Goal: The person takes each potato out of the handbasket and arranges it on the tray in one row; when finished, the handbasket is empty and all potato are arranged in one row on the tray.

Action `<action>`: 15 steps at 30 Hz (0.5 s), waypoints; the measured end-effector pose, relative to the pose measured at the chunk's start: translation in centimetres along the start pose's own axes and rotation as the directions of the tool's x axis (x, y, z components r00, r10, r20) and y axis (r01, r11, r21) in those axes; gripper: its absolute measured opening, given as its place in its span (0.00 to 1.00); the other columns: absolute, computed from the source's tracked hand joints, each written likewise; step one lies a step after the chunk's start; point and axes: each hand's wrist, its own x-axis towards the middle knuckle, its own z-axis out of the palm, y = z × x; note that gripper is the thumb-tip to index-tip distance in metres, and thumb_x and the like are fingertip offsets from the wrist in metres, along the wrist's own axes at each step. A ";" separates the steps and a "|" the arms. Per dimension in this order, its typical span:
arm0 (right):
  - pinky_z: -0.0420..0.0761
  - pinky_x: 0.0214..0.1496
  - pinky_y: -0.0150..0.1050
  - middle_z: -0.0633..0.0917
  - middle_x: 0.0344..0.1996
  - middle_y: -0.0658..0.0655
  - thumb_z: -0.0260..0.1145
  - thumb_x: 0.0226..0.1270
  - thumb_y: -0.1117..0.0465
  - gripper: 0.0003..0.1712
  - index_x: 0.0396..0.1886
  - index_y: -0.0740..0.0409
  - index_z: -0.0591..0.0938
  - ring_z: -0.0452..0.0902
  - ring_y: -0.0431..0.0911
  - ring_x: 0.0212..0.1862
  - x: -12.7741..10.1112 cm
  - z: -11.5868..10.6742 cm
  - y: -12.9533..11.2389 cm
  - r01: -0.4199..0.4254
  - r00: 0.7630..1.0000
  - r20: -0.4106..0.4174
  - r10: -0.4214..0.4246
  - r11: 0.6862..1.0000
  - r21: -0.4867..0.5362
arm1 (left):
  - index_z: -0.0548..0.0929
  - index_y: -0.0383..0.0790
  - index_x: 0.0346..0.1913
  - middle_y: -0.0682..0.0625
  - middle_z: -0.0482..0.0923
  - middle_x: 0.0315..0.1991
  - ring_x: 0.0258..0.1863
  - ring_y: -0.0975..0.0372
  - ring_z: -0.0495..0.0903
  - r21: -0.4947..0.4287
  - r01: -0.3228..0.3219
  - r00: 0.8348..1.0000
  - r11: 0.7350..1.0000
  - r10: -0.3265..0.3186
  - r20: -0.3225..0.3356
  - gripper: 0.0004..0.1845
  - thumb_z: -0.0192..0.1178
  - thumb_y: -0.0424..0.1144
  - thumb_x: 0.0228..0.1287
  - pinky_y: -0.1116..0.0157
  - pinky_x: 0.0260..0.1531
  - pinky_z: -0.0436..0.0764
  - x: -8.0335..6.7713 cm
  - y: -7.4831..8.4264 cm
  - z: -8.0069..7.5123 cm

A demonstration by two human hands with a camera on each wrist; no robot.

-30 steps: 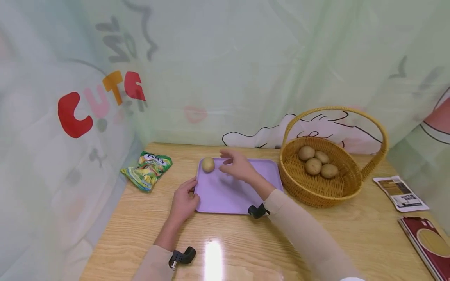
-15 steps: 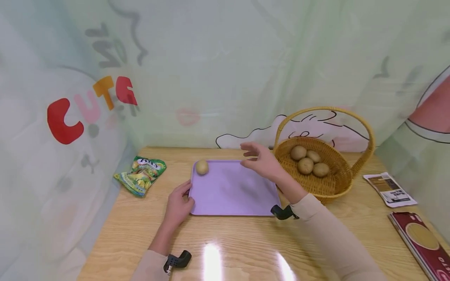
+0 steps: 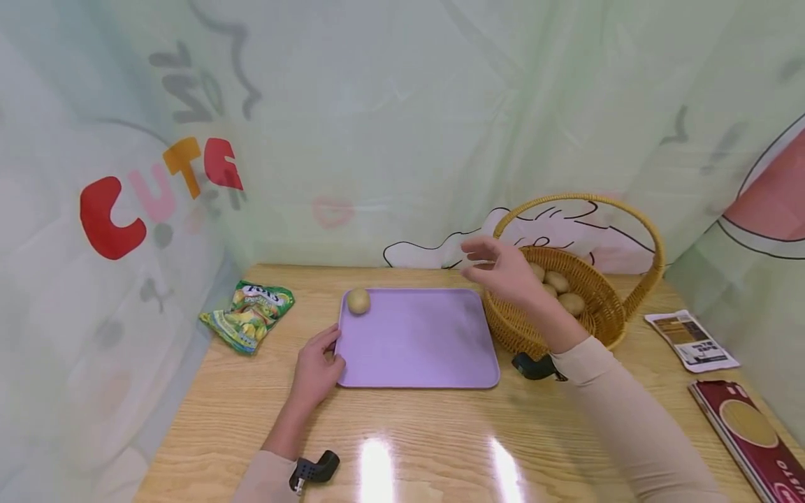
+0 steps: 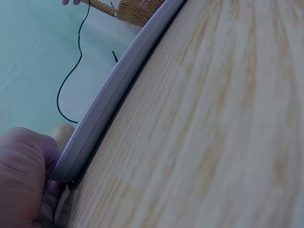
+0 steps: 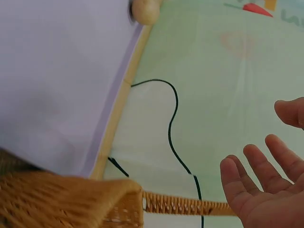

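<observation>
A purple tray lies on the wooden table, a single potato in its far left corner. My left hand holds the tray's left edge; the left wrist view shows the thumb and a finger at the tray's rim. Raised in front of a wicker basket, my right hand has loosely bent, spread fingers and holds nothing. Several potatoes lie in the basket, some partly hidden behind this hand. In the right wrist view the palm faces up beside the basket's handle.
A green snack bag lies left of the tray. At the right are a white and brown packet and a dark red package. The basket's tall handle arches above it. A printed curtain hangs behind the table.
My right hand has moved rightward from above the tray near the single potato to the front of the basket. The left hand stays at the tray's edge. The head view has shifted slightly.
</observation>
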 end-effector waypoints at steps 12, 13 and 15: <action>0.75 0.59 0.53 0.79 0.56 0.60 0.66 0.66 0.57 0.21 0.57 0.59 0.78 0.73 0.57 0.59 0.1 -5.1 1.8 -0.060 0.998 -0.042 0.055 0.992 -0.110 | 0.78 0.23 0.56 0.39 0.75 0.61 0.50 0.52 0.81 0.011 0.001 1.000 1.000 -0.001 0.008 0.25 0.57 0.21 0.50 0.60 0.52 0.80 0.2 0.2 -0.1; 0.74 0.59 0.54 0.79 0.55 0.61 0.66 0.66 0.57 0.21 0.57 0.59 0.78 0.72 0.57 0.60 0.1 -5.4 2.1 -0.067 0.997 -0.044 0.062 0.991 -0.118 | 0.78 0.24 0.56 0.39 0.75 0.61 0.50 0.52 0.81 0.013 0.002 1.000 1.000 -0.002 0.008 0.25 0.57 0.21 0.50 0.60 0.52 0.80 0.2 0.2 -0.1; 0.73 0.60 0.54 0.79 0.55 0.61 0.65 0.66 0.55 0.22 0.57 0.59 0.77 0.72 0.56 0.60 0.1 -6.2 2.8 -0.083 0.996 -0.046 0.077 0.987 -0.139 | 0.79 0.24 0.56 0.39 0.75 0.61 0.50 0.52 0.81 0.020 0.003 1.000 1.000 -0.003 0.007 0.25 0.57 0.21 0.50 0.60 0.52 0.80 0.0 0.1 -0.1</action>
